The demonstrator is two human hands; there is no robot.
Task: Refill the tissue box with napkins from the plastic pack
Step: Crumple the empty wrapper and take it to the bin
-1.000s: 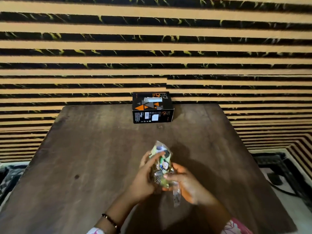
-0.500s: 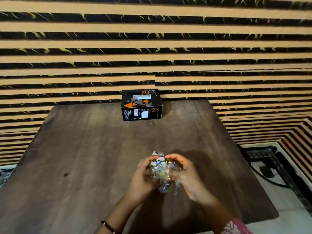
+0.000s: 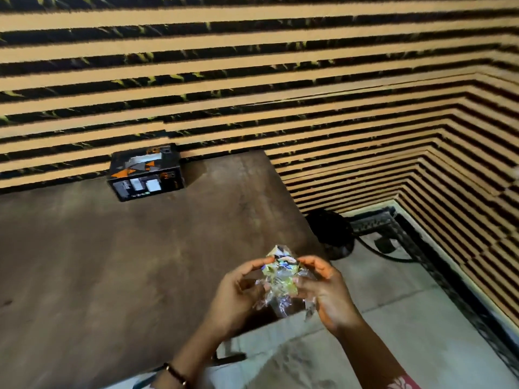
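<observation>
While both hands pinch it (crumpled), plastic pack [image 3: 280,282] sits between.

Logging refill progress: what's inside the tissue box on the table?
The tissue box has a pale patch at its top opening, too blurred to identify. Its walls hide the rest inside.

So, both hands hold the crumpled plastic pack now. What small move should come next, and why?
Probably set the crumpled plastic pack aside. The left hand and right hand grip it over the table edge, and no napkins show in it, though blur may hide some. The tissue box stands far back by the wall, a white strip in its top opening.
</observation>
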